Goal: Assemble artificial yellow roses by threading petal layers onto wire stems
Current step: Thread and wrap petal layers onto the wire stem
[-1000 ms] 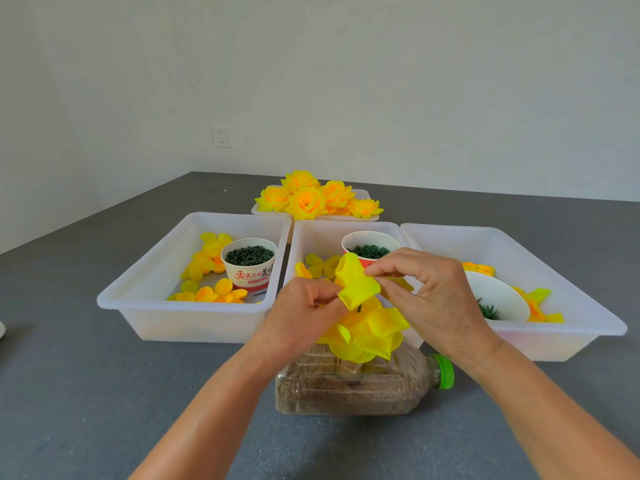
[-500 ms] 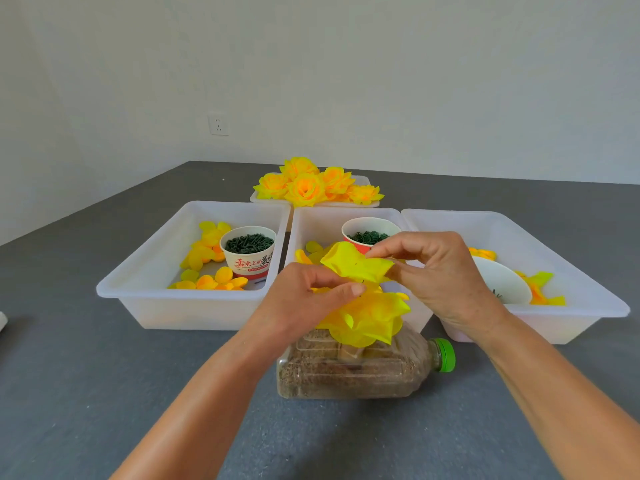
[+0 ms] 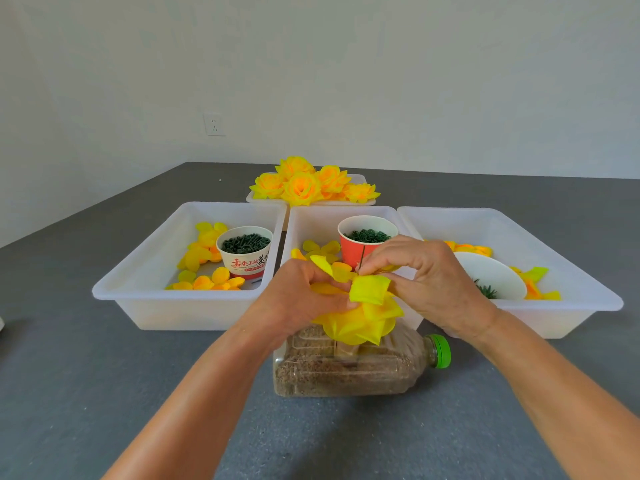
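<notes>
Both hands up over middle of grey counter (image 3: 104, 393). Left hand (image 3: 298, 299) curls round yellow petal bunch (image 3: 360, 323), holding it. Right hand (image 3: 426, 282) pinches thin wire stem (image 3: 361, 258) poking up above folded petal (image 3: 369, 289). Bunch sits right over clear bottle (image 3: 346, 368) with green cap, lying on its side. Behind: three white trays with loose petals and cups. Finished roses (image 3: 304, 185) far back.
</notes>
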### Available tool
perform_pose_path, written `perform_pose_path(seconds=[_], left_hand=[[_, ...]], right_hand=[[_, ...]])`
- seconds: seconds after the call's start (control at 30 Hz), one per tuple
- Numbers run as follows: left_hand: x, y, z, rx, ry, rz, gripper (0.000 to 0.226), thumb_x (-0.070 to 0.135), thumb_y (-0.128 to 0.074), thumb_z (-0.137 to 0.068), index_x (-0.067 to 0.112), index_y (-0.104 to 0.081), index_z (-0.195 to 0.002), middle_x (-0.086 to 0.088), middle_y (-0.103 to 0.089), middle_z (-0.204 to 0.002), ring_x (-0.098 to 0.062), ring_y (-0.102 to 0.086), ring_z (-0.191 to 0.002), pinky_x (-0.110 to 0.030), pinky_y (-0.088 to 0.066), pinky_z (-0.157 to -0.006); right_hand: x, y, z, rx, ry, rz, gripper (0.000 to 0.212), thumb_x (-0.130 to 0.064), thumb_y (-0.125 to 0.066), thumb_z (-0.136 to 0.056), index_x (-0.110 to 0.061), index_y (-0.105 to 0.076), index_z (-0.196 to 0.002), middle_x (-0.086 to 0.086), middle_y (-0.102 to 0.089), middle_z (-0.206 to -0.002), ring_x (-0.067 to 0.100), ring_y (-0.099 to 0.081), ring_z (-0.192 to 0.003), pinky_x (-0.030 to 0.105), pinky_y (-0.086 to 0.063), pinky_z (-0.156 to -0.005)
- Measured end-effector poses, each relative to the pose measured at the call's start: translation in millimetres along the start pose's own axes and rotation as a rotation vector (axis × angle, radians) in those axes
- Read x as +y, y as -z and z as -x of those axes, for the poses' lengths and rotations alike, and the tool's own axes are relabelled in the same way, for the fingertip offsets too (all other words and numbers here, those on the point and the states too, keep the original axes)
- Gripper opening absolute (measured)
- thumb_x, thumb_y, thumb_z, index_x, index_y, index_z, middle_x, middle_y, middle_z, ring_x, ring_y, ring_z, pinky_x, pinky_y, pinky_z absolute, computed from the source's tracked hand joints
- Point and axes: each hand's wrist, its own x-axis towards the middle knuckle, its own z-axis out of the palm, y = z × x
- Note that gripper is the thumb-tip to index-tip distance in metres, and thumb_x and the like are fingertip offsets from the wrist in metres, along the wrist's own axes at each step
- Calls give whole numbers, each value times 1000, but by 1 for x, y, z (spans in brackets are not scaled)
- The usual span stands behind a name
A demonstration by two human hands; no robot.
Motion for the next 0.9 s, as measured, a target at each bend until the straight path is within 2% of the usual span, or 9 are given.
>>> perform_pose_path(seconds=[0.07, 0.13, 0.2, 0.27, 0.4, 0.53, 0.67, 0.77, 0.9], left_hand=[[-1, 1, 0, 39, 16, -12, 14, 12, -80, -68, 19, -73, -78, 3, -72, -79, -7, -65, -76, -16, -54, -63], [-2, 3, 0, 108, -1, -34, 16, 14, -81, -67, 19, -72, -77, -3, -72, -83, -14, -65, -82, -23, -54, -72], [-2, 6, 0, 202, -42, -108, 22, 13, -82, -66, 21, -68, -81, -5, -70, -88, -21, -65, -87, -35, -54, -77], [-2, 8, -1, 284, -111, -213, 28, 11, -81, -66, 23, -64, -85, 2, -67, -90, -20, -62, -89, -40, -54, -76], [-2, 8, -2, 306, -247, -342, 40, 3, -77, -69, 32, -64, -95, 12, -63, -93, -11, -59, -89, -35, -53, -76], [-4, 8, -4, 281, -313, -380, 33, 5, -77, -71, 27, -71, -95, 3, -64, -97, -14, -59, -88, -31, -53, -76], [-2, 6, -8, 284, -359, -377, 31, -3, -74, -70, 19, -74, -92, 2, -64, -101, -12, -60, -89, -24, -51, -77], [-3, 6, -7, 296, -414, -332, 25, -5, -74, -71, 12, -74, -89, 3, -63, -96, -10, -60, -88, -17, -50, -77], [-5, 6, -2, 338, -530, -390, 26, -11, -73, -67, 8, -75, -85, 2, -65, -92, -8, -60, -89, -10, -46, -79]], right_hand=[[1, 0, 1, 58, -37, 5, 13, -3, -74, -75, -10, -74, -86, 2, -71, -86, 8, -62, -85, 22, -50, -79], [0, 0, 3, 120, -9, 76, 14, -8, -74, -75, -12, -74, -88, -2, -70, -89, 5, -60, -88, 22, -49, -82], [0, -1, 5, 157, 85, 176, 17, -11, -71, -74, -9, -73, -90, 0, -70, -92, 9, -60, -91, 26, -49, -86], [0, -1, 7, 167, 159, 242, 19, -10, -69, -74, -6, -73, -92, 3, -71, -96, 15, -61, -94, 30, -49, -87], [2, -3, 9, 163, 262, 346, 14, -12, -69, -77, -7, -75, -88, 4, -70, -97, 12, -56, -94, 32, -48, -84], [5, -4, 10, 172, 261, 390, 8, -12, -69, -77, -9, -76, -82, 4, -69, -94, 11, -52, -91, 29, -45, -79], [8, -5, 12, 177, 227, 381, 9, -13, -70, -76, -10, -76, -83, 2, -69, -91, 12, -52, -88, 30, -47, -77], [8, -6, 12, 183, 213, 373, 12, -14, -70, -75, -9, -75, -85, 2, -69, -90, 14, -53, -88, 34, -48, -77], [7, -5, 13, 214, 235, 445, 19, -12, -72, -73, -8, -74, -91, 4, -69, -95, 18, -54, -91, 42, -50, -77]])
